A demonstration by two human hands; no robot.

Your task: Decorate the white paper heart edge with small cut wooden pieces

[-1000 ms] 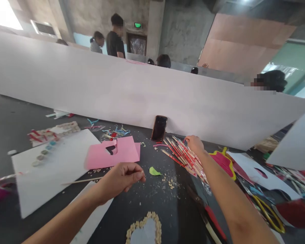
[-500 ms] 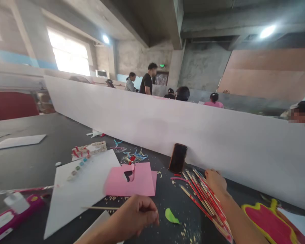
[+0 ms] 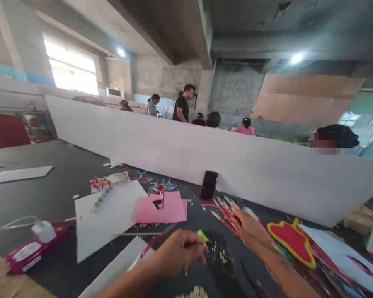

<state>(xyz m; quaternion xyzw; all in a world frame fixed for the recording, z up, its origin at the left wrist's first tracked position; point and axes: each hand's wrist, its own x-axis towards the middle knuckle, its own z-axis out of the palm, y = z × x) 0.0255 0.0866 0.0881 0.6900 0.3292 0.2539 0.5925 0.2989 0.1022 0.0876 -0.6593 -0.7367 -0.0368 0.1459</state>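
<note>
Head view, looking down across a dark bench (image 3: pixel 43 194). The left hand (image 3: pixel 177 252) sits near the bench's near edge, its curled fingers (image 3: pixel 199 253) closed together, their tips at a small green paper leaf (image 3: pixel 203 236); whether they grip it cannot be told. The leaf's long axis slants from upper left to lower right, and the left hand is the nearer. To its right, the right hand (image 3: pixel 248 231) lies on a loose bundle of red-striped sticks (image 3: pixel 225 216), its fingers (image 3: pixel 240 220) slightly spread, any hold unclear.

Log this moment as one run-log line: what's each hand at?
left hand: at green scrap | right hand: over red-striped sticks
</note>
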